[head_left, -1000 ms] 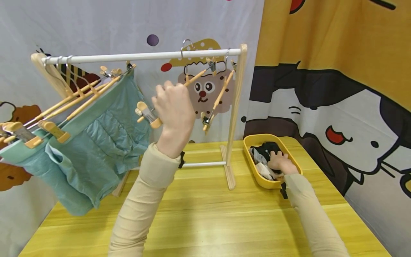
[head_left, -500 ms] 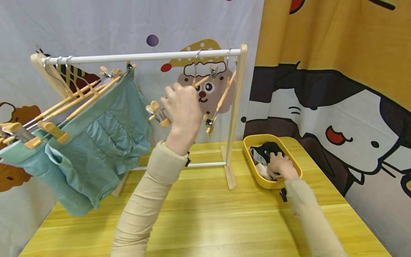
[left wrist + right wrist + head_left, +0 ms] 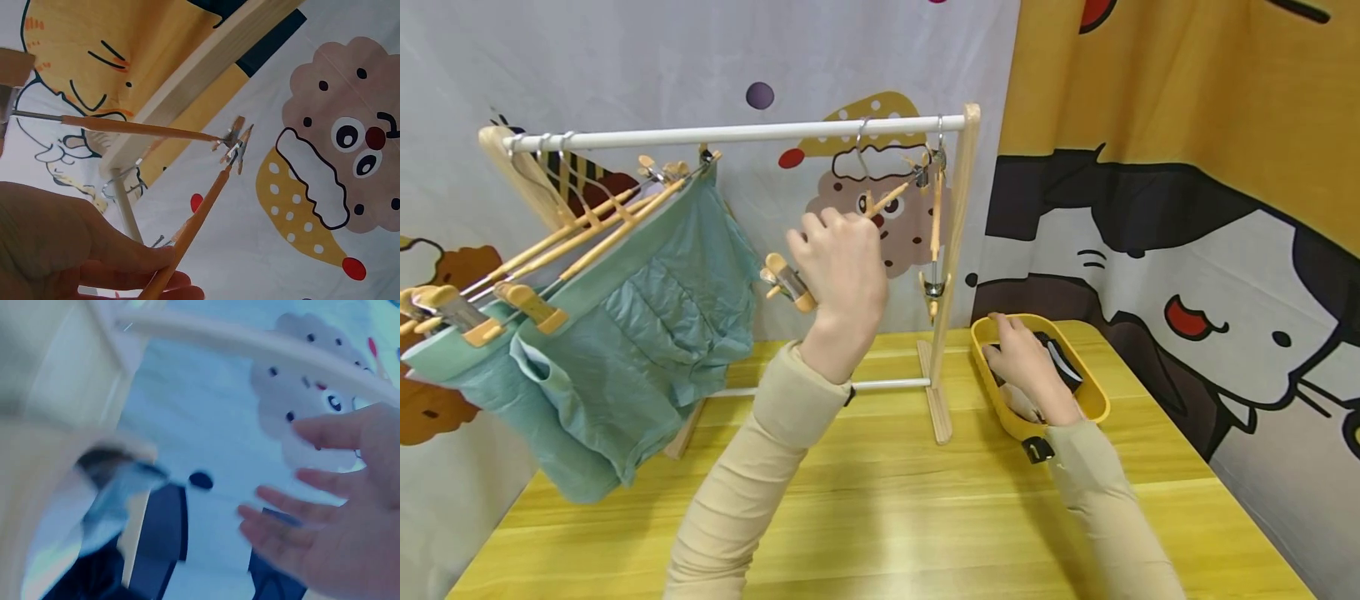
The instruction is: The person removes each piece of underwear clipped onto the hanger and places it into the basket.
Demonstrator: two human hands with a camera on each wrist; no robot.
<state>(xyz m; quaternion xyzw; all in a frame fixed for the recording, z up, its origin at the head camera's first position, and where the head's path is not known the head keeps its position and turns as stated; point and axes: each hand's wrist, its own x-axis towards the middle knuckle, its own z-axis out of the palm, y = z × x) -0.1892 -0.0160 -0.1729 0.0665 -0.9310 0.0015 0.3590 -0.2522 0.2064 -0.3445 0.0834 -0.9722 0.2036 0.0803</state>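
In the head view, my left hand [image 3: 842, 262] grips a wooden clip hanger [image 3: 889, 200] whose metal hook is over the white rail [image 3: 737, 133]. The left wrist view shows thumb and fingers pinching the bar of this hanger [image 3: 201, 215]. A second clip hanger [image 3: 936, 217] hangs close to the right post, its near end turned toward me. My right hand [image 3: 1022, 358] is over the left side of a yellow basket [image 3: 1102, 404], partly hiding black, grey and white clothes [image 3: 1063, 362]. Seen from the right wrist, the fingers of that hand [image 3: 337, 506] are spread and hold nothing.
On the rack's left side, teal garments [image 3: 647, 308] hang from clip hangers [image 3: 591, 229]. A wooden post [image 3: 958, 225] stands between the rack and the basket. The rack rests on a yellow wooden table [image 3: 880, 517], with cartoon-print curtains [image 3: 1180, 275] behind.
My left hand has moved right with its hanger, whose hook slid along the rail. The neighbouring hanger swung toward the post. My right hand came up off the clothes, shifting left with fingers extended.
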